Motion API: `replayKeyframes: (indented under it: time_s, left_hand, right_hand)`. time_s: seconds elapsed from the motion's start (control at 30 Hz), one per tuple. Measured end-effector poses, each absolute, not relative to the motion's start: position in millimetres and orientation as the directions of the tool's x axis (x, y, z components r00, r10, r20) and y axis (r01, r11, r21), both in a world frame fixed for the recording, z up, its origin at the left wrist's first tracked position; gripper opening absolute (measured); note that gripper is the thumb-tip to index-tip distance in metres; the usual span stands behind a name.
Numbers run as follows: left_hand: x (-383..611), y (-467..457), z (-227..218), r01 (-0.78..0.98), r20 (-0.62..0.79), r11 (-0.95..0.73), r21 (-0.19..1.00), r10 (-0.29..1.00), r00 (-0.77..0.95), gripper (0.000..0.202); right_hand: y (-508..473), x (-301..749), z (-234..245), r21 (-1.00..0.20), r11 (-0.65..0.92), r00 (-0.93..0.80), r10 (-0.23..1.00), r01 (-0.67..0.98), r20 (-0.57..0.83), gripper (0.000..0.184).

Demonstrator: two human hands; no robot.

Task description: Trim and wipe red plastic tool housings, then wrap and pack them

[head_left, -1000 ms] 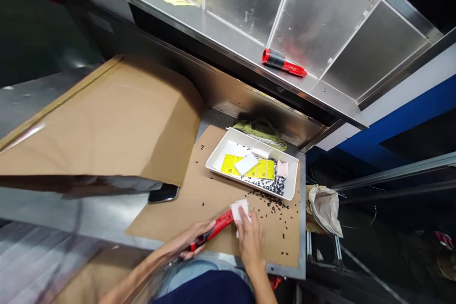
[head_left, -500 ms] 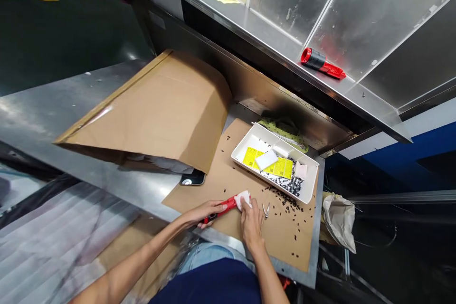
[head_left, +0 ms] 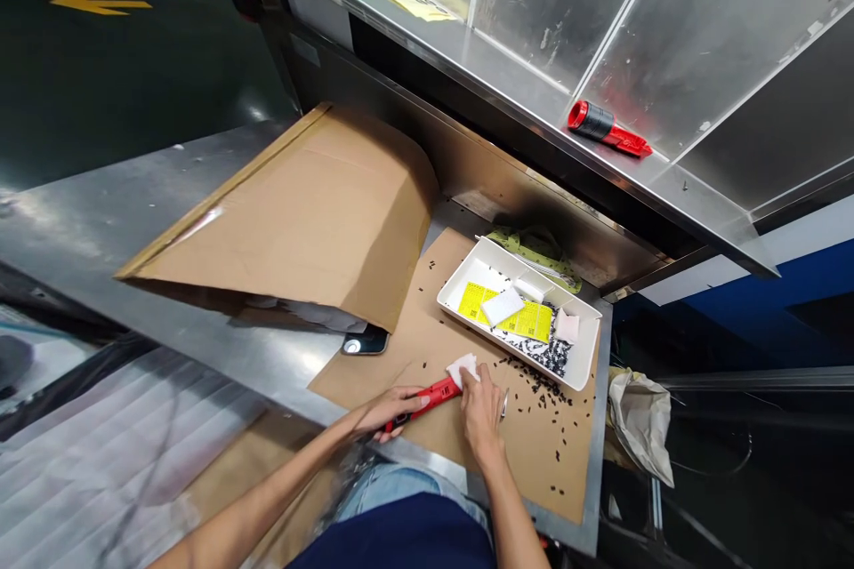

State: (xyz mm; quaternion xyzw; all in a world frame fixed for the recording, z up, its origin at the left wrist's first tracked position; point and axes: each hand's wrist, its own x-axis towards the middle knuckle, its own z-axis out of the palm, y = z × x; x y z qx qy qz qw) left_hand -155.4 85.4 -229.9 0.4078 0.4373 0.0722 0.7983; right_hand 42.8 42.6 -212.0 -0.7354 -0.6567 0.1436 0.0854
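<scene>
Perhaps, with the left hand [head_left: 395, 405] clamped round the red tool [head_left: 440, 392] and the right hand [head_left: 481, 413] pinching the white cloth [head_left: 462, 368], a slip could sweep black bits [head_left: 548, 391] off the desk's [head_left: 294, 364] right edge.

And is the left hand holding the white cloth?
No, the left hand grips the red tool, while the right hand holds the white cloth.

Your red tool [head_left: 439, 393] looks like smooth plastic with a bit of shine, and the white wipe [head_left: 460, 367] on it is matt, paper or cloth, can't tell which. Your tray [head_left: 484, 265] is smooth plastic, the carton [head_left: 294, 222] and bench sheet [head_left: 543, 489] are plain matt cardboard, the phone's [head_left: 366, 340] glossy, and your bench [head_left: 260, 369] is shiny metal.
</scene>
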Motion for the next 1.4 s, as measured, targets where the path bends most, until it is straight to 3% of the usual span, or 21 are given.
replayKeyframes:
  time_s: [0.27,0.47,0.67,0.83,0.97,1.23,1.4]
  left_hand:
    - [-154,81,-213,0.139,-0.644,0.739,0.659,0.458,0.613,0.043]
    - [-150,74,-200,0.03,-0.653,0.881,0.472,0.327,0.684,0.038]
    - [-127,68,-174,-0.024,-0.529,0.928,0.371,0.233,0.816,0.046]
    - [-108,64,-138,-0.044,-0.445,0.906,0.421,0.248,0.86,0.064]
    - [-100,61,-116,-0.053,-0.433,0.864,0.5,0.303,0.849,0.086]
    - [-91,53,-102,0.002,-0.453,0.805,0.593,0.331,0.828,0.084]
    - [-85,51,-102,-0.046,-0.431,0.807,0.589,0.361,0.827,0.097]
  right_hand:
    - [57,42,-218,-0.373,-0.171,0.157,0.985,0.912,-0.067,0.039]
    - [46,67,-193,-0.497,-0.229,0.323,0.94,0.837,0.111,0.045]
    - [21,82,-154,-0.685,0.019,0.313,0.88,0.728,0.357,0.039]
    - [15,78,-132,-0.692,0.07,0.354,0.82,0.718,0.45,0.035]
    - [10,80,-112,-0.631,0.07,0.322,0.814,0.772,0.484,0.035]
    - [13,88,-88,-0.598,-0.008,0.355,0.811,0.801,0.465,0.035]
    - [16,88,-86,-0.6,-0.082,0.432,0.771,0.796,0.467,0.034]
